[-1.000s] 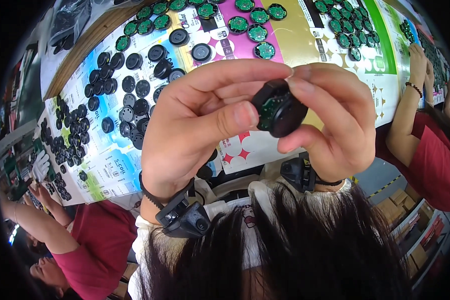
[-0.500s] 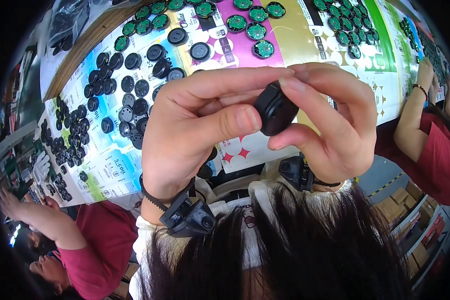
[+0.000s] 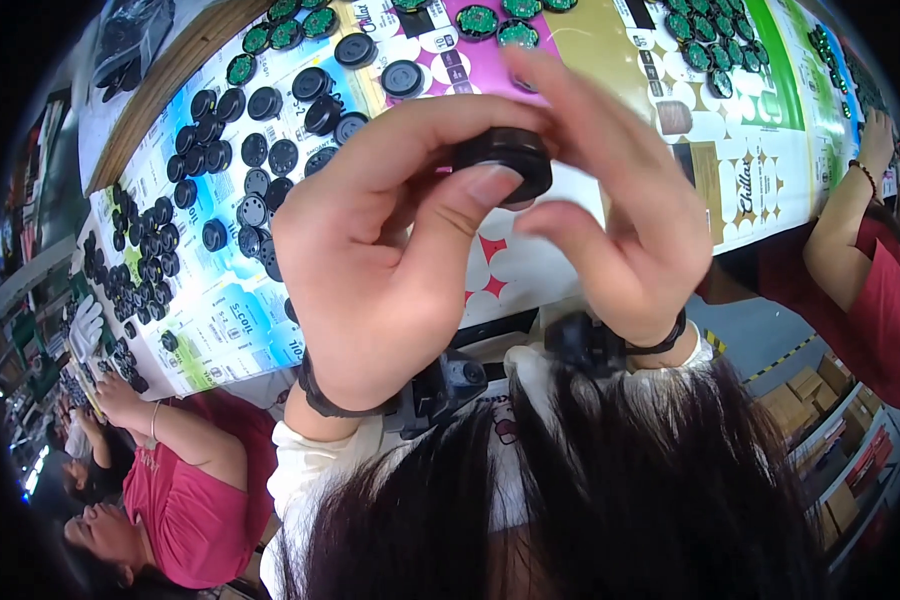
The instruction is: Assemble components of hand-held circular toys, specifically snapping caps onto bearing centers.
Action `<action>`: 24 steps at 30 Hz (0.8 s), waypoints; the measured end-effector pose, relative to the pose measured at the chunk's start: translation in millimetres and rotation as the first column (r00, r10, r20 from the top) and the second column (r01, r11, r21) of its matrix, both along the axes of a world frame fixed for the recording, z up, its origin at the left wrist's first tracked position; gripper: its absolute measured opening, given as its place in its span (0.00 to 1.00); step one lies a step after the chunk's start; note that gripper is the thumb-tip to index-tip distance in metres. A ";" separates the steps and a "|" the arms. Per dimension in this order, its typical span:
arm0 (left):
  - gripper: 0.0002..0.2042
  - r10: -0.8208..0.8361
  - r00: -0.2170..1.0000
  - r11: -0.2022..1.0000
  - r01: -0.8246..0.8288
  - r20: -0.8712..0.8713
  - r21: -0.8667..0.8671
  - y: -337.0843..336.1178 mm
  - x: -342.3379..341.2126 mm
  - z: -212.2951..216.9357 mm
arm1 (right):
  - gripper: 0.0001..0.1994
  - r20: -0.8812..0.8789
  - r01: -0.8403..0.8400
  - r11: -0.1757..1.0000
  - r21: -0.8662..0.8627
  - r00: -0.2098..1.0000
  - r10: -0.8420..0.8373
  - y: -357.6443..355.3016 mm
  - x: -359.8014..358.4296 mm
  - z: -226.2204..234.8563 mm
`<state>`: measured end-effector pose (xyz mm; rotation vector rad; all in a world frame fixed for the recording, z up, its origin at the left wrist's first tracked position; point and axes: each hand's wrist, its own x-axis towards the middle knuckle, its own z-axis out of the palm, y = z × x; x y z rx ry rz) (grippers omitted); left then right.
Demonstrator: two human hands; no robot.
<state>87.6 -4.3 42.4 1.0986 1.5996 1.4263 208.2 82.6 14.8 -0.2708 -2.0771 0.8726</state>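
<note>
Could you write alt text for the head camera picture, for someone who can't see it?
Two bare hands, left hand and right hand, pinch a small round black part together above a table strewn with black discs and green circuit boards. Co-workers in red shirts sit alongside.

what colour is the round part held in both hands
Black, seen best in the head view: the round part.

We see a disc (image 3: 505, 160) between our left hand (image 3: 390, 260) and right hand (image 3: 620, 230), above the table (image 3: 590, 60). More discs (image 3: 260, 130) lie on the table to the left, and circuit boards (image 3: 710, 50) at its far right. A person (image 3: 180, 490) sits at lower left and another person (image 3: 870, 270) at right.
</note>
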 end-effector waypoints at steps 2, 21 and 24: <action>0.10 -0.012 0.993 0.998 0.020 -0.115 0.065 0.4 -2.3 -4.0 | 0.17 -0.002 -0.004 0.918 -0.397 1.000 0.003 -10.3 -2.6 1.1; 0.08 0.002 0.961 0.970 0.066 -0.277 0.235 -17.8 9.1 -6.3 | 0.17 -0.322 -0.226 0.792 -0.568 0.946 0.038 -30.8 -16.3 -15.9; 0.08 0.029 0.962 0.967 0.042 -0.272 0.252 -20.4 10.7 -5.7 | 0.17 -0.320 -0.267 0.816 -0.512 0.941 0.107 -26.6 -10.5 -14.0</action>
